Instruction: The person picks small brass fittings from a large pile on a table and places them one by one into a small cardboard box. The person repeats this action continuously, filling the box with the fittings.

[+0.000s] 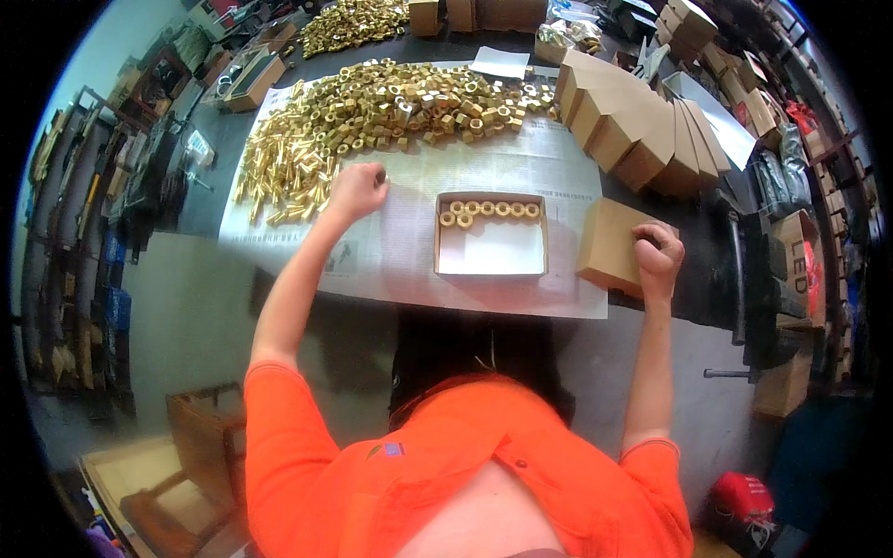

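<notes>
A shallow open box [490,251] with a white inside lies on the newspaper [409,251] in front of me. Along its far side stand brass nuts [502,208] in a row, with a few more at the left corner. My left hand [358,192] is closed above the newspaper, left of the box and near the heap of brass nuts [391,107]. Whether anything small is in its fingers, I cannot make out. Curled into a fist, my right hand [659,256] rests at the right side of a closed brown carton [609,244]. What that fist may hold is hidden.
Slim brass pieces [286,177] spread left of the nut heap. Several brown cartons [633,121] stand in a curved row at the right. A white paper [500,62] lies behind the heap, and another brass pile [353,26] sits farther back. Shelves line both sides.
</notes>
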Demonstrator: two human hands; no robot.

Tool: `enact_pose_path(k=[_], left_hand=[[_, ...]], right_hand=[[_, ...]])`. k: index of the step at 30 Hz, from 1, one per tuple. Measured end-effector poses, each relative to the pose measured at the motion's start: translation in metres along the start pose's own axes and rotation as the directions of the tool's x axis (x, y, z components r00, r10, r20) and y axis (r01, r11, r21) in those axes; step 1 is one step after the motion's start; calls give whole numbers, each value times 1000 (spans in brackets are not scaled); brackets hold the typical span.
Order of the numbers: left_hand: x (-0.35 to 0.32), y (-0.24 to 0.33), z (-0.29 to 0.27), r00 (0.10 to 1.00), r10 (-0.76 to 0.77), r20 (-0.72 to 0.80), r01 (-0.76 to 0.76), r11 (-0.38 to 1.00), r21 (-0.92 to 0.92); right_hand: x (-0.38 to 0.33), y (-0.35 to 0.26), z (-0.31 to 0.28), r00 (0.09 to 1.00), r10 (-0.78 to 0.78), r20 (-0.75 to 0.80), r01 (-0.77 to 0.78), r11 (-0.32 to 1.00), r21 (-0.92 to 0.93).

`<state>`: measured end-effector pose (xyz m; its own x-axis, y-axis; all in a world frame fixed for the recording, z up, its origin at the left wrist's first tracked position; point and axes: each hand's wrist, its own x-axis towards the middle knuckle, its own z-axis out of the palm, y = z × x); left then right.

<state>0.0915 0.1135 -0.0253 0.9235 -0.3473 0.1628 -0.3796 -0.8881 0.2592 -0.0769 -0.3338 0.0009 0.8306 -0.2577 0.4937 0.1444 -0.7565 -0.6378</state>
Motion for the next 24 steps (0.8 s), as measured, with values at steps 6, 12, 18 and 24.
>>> enact_pose_path(k=[6, 12, 18, 24], left_hand=[[-4, 72, -31, 982, 188, 9, -170, 910, -377], [-29, 139, -13, 922, 381, 66, -369, 918, -143], [-34, 146, 23, 915, 393, 91, -398, 916, 47], [-31, 145, 25, 939, 337, 74, -342, 938, 66]], right_hand=[[-2, 8, 0, 999, 38, 30, -39, 998, 48], [-2, 11, -1, 999, 28, 27, -28, 999, 26], [-1, 6, -2, 999, 11, 31, -11, 1000, 10], [-2, 5, -1, 1000, -11, 10, 10, 1000, 27]])
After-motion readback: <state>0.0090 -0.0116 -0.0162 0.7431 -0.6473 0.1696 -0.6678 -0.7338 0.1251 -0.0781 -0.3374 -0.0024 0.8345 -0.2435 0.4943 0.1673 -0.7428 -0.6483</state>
